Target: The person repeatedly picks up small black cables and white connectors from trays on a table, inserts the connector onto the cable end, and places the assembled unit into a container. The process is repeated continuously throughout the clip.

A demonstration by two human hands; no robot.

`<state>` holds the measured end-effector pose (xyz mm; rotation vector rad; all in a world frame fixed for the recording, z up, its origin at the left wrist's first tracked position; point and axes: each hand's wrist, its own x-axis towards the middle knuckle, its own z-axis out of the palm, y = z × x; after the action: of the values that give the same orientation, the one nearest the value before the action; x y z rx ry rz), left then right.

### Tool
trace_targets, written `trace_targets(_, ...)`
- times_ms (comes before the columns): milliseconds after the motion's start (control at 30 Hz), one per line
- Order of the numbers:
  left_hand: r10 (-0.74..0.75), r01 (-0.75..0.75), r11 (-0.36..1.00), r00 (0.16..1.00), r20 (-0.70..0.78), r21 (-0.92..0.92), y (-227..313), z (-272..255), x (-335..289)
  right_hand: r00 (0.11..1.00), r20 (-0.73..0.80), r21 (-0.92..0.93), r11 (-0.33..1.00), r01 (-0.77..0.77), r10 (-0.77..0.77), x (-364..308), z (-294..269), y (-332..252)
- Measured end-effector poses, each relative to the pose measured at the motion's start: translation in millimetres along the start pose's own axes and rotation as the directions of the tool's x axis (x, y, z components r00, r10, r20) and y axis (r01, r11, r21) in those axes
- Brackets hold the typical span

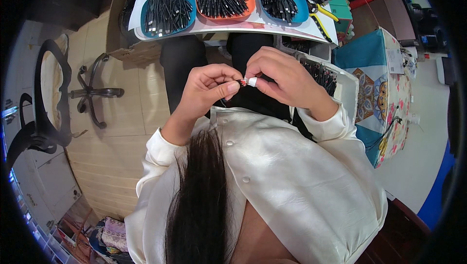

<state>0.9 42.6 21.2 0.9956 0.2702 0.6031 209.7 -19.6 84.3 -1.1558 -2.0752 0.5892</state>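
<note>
My hands meet above my lap, just short of the table's near edge. My left hand (212,88) is closed in a pinch on a thin cable end (242,83) with red and dark strands. My right hand (282,77) pinches at the same spot, with a small white piece (252,81) at its fingertips. Whether that piece is a plug or a wrap is too small to tell. Most of the cable is hidden by my fingers. Beyond my hands, short black cables fill a blue tray (192,18), an orange tray (250,7) and another blue tray (302,11).
Yellow-handled pliers (327,13) lie at the right end of the white table (209,28). Below it on the right stands a white bin (351,89) of cables. A cardboard box (116,35) is at the left, near a wheeled chair base (92,91). A cloth-covered stand (379,94) is at my right.
</note>
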Motion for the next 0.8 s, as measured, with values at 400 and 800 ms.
trace_targets(400, 0.006, 0.025, 0.871, 0.998, 0.061, -0.491, -3.9, 1.1, -10.6, 0.973, -0.172, -0.137, 0.982, 0.134, -0.156, -1.0, 1.4, -4.5)
trace_targets(800, -0.07, 0.133, 0.822, 0.989, 0.134, -0.554, -0.3, 3.4, -7.9, 0.922, -0.206, -0.05, 0.945, 0.325, -0.328, 13.5, 11.7, -5.1)
